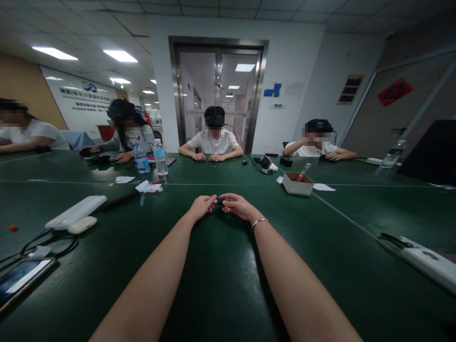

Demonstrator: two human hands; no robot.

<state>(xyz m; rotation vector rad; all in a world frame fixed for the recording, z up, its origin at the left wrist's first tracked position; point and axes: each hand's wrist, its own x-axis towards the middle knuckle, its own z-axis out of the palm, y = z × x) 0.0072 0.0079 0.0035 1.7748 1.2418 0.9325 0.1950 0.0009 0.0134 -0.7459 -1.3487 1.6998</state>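
Observation:
Both of my hands meet over the middle of the dark green table [213, 266], arms stretched forward. Between them is a small black object with a silvery end [219, 201], too small to name for sure. The fingers of my left hand [202, 207] pinch its silvery end. On its black end, the fingertips of my right hand [239, 207] are closed. A silver bracelet [260, 223] circles my right wrist. Parts of the small object are hidden behind the fingers.
To the left lie a white power strip-like box [76, 212], a pale mouse [82, 225], a black cable and a phone [24, 280]. Ahead stand two water bottles [160, 159] and a small open box [298, 186]. Several people sit across the table. A white device [429, 259] lies right.

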